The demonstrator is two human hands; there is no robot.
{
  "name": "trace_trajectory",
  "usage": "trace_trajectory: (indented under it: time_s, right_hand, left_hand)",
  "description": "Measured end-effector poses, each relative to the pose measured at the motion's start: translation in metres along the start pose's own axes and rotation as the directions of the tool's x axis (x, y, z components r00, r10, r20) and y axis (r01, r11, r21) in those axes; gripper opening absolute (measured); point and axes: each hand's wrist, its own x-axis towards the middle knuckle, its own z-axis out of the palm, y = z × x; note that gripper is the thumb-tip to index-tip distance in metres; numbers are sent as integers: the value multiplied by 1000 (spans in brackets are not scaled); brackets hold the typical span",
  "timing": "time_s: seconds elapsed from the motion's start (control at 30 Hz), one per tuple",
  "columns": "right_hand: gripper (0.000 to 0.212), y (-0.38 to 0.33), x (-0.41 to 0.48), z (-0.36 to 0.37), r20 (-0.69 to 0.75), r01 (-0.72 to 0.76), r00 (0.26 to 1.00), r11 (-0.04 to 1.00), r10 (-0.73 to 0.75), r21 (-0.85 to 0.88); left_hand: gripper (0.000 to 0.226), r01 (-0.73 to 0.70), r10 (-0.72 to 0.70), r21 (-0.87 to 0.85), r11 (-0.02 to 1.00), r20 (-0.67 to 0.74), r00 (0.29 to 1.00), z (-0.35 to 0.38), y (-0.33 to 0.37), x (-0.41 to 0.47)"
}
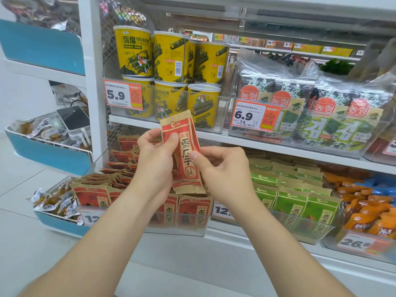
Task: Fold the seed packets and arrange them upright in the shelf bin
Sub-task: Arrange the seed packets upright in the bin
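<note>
Two bare hands hold one red packet (184,155) upright, just above the clear bin (192,229) of matching packets (190,209). The left hand (154,159) grips its left side, thumb pressed on the front. The right hand (222,168) pinches its right edge. The packet looks folded narrow lengthwise. To finish well, crease the fold firmly, then lower it upright into a gap in the bin.

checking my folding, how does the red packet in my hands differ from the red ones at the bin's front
The held packet looks narrow, seemingly folded lengthwise; the front bin packets show full width. The held packet tilts in the air between left hand and right hand; the front bin packets stand upright in the clear bin. Both carry the same red-and-kraft print.
</note>
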Motion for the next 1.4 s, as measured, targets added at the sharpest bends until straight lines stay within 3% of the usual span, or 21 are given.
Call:
trace_trajectory:
  time_s: [0.07, 0.17, 0.27, 0.4, 0.47, 0.53, 0.63, 0.7, 0.8, 0.93, 1.07, 1.2, 1.4]
  right_hand:
    - [14, 1, 1, 1, 4, -95, 996, 991, 95, 95]
    - [16, -4, 1, 1, 0, -201, 978, 942, 208, 269]
    - [16, -8, 1, 0, 33, -214, 976, 916, 215, 340]
    - [14, -6, 1, -1, 117, -222, 975, 888, 191, 403]
    - [25, -6, 0, -3, 158, -236, 969, 907, 191, 349]
    - [33, -6, 0, -7, 189, -208, 967, 961, 173, 181]
    - [34, -6, 0, -9, 211, -189, 962, 980, 173, 57]
    - [33, -5, 2, -8, 153, -185, 973, 979, 170, 89]
    - [32, -3, 6, -6, 14, -171, 985, 970, 171, 173]
    - [25, 1, 9, -8, -96, -148, 981, 966, 171, 211]
    - [16, -3, 10, -10, -55, -222, 968, 943, 243, 249]
    - [26, -6, 9, -14, 44, -313, 948, 893, 316, 324]
    - [28, -7, 9, -13, 57, -323, 943, 861, 327, 393]
  left_hand:
    - [37, 13, -13, 41, 999, -12, 1000, -2, 1, -1]
    - [38, 70, -87, 193, 979, 80, 993, -2, 4, -6]
    - [54, 78, -118, 298, 951, 121, 986, 0, 5, -10]
    - [50, 23, -46, 318, 948, 68, 997, -3, 9, -12]
    - [48, 67, -73, 284, 956, 10, 997, -4, 9, -11]
    - [48, 89, -85, 267, 960, -27, 996, -5, 8, -11]
    - [49, 76, -72, 277, 958, -24, 997, -6, 9, -10]
    - [48, 58, -69, 288, 956, 27, 997, -8, 11, -9]
    - [34, -36, -49, 360, 932, 223, 974, -10, 14, -9]
    - [53, -65, -102, 408, 911, 375, 921, -13, 12, -9]
    - [56, -131, -87, 484, 865, 403, 911, -14, 13, -10]
    - [58, -165, -76, 539, 826, 396, 915, -15, 15, -11]
    - [57, -202, -39, 523, 828, 413, 910, -17, 16, -10]
